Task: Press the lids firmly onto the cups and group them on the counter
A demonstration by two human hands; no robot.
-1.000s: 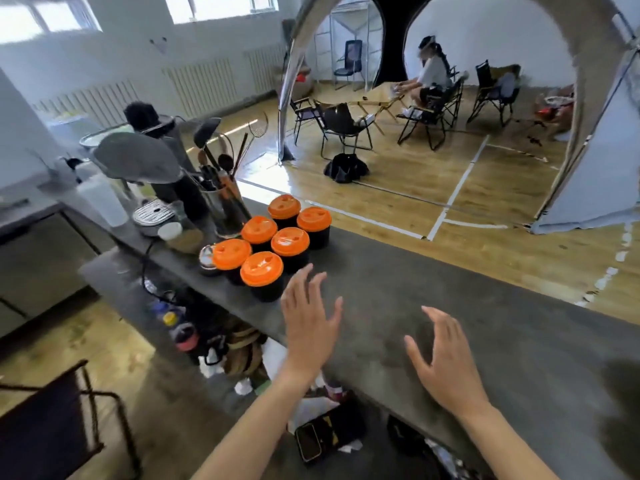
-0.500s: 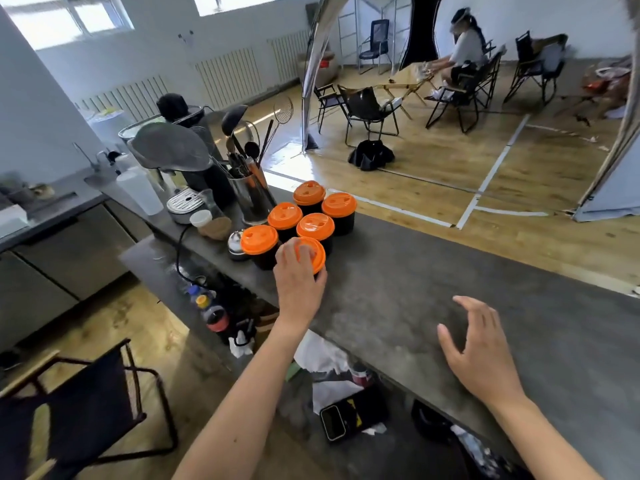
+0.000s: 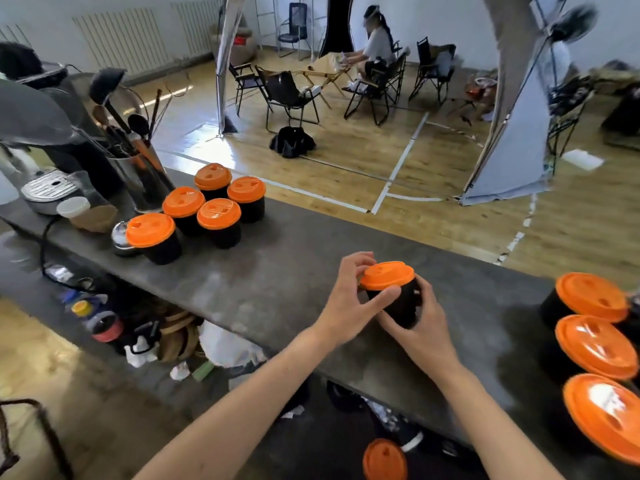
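Head cam. L hand (image 3: 349, 301) + R hand (image 3: 422, 329) both on one black cup (image 3: 403, 306), approx centre frame, a bit toward 4 o'clock, over grey counter (image 3: 277, 271). L: fingertips curled over far rim of orange lid (image 3: 387, 276), thumb against cup wall just under near rim, so a pinch across the lid. R: fingers wrapped round cup body from 3 o'clock side, palm on near side. Lid sits on cup, tipped slightly toward 9 o'clock; can't tell if fully seated. Cup base hidden by R hand, so can't tell if it touches counter. Group of 5 lidded cups (image 3: 219, 214) at 10 o'clock from held cup, well apart from it, packed close, beside utensil holder (image 3: 138, 178). Row of 3 lidded cups (image 3: 595, 344) at 3–4 o'clock, at frame edge. Stray lid (image 3: 384, 460) at 6 o'clock, below counter edge; what's under it unclear.
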